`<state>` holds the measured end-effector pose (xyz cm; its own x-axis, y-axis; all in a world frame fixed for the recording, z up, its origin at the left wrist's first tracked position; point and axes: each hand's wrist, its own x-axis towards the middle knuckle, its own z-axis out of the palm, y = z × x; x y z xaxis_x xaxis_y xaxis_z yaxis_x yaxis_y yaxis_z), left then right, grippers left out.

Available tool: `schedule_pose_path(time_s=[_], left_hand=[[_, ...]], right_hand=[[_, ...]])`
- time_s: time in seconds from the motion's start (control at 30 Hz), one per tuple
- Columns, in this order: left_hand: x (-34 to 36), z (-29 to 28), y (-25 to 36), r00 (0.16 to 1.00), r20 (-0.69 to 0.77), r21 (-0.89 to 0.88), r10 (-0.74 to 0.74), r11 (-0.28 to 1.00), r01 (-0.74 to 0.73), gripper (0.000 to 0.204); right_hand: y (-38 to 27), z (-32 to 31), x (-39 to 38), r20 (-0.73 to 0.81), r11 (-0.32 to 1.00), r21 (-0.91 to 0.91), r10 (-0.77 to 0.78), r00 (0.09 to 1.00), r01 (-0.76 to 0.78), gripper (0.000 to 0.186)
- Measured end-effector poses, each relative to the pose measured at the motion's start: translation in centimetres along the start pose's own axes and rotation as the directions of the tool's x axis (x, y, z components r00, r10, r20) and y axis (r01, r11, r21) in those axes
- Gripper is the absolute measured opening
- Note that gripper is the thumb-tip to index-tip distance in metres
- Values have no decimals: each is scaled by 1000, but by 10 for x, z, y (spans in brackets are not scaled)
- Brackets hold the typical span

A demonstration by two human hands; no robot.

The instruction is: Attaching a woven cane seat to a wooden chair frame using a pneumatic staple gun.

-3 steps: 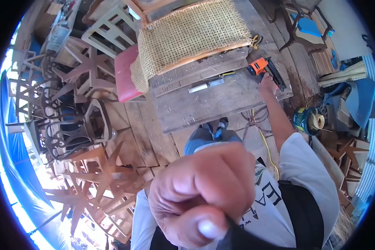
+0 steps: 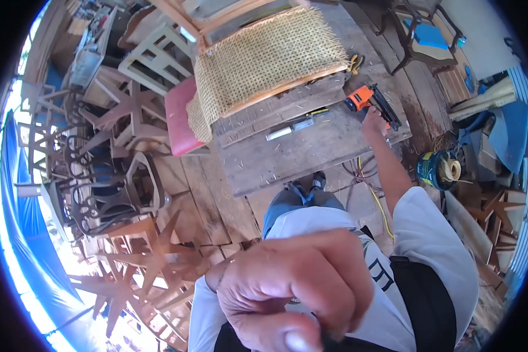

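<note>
My right hand (image 2: 374,122) is wrapped round the grip of an orange and black nail gun (image 2: 362,97) at the right end of a worn wooden workbench (image 2: 264,161). Very close to the camera, in the lower middle, my left hand (image 2: 302,281) is closed, thumb against curled fingers. A sliver of something dark shows at its fingertips, too little to name. Woven cane webbing (image 2: 270,64) lies over a wooden frame on the bench, its edges frayed and one corner hanging over the left side. Yellow-handled pliers (image 2: 354,63) rest by its right edge.
A knife (image 2: 290,129) with a pale handle lies on the bench among scattered staples. Beside the bench's left end is a red padded seat (image 2: 180,120). Chair frames (image 2: 108,193) and star-shaped wooden pieces crowd the left. At right stand a dark bucket (image 2: 434,170) and a yellow hose (image 2: 382,208).
My left hand has shifted down and slightly right in the picture, and less of the dark thing at its fingertips shows. My right hand stays on the nail gun.
</note>
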<state>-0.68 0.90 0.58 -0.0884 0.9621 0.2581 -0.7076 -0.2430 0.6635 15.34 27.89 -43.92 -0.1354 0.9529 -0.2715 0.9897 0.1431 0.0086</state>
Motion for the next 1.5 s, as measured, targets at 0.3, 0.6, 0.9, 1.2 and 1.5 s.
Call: schedule_pose_path(time_s=[0.3,0.6,0.9,1.2,1.5], left_hand=[[7,1,-32,840,539,-205,-71,955,212,36],[-40,-9,-10,871,488,-64,-49,994,92,41],[-17,-14,14,917,284,-245,279,946,-212,38],[-50,-8,30,969,-202,-282,144,939,-198,46],[-120,-211,-12,631,-740,-133,-232,970,201,59]], right_hand=[[2,0,-3,-54,998,-59,-10,999,7,30],[3,-15,0,40,999,31,43,998,-44,47],[10,-7,12,146,997,-45,61,987,-55,71],[0,-24,6,130,997,-64,40,991,-32,53],[0,-19,2,63,991,-98,93,994,-86,65]])
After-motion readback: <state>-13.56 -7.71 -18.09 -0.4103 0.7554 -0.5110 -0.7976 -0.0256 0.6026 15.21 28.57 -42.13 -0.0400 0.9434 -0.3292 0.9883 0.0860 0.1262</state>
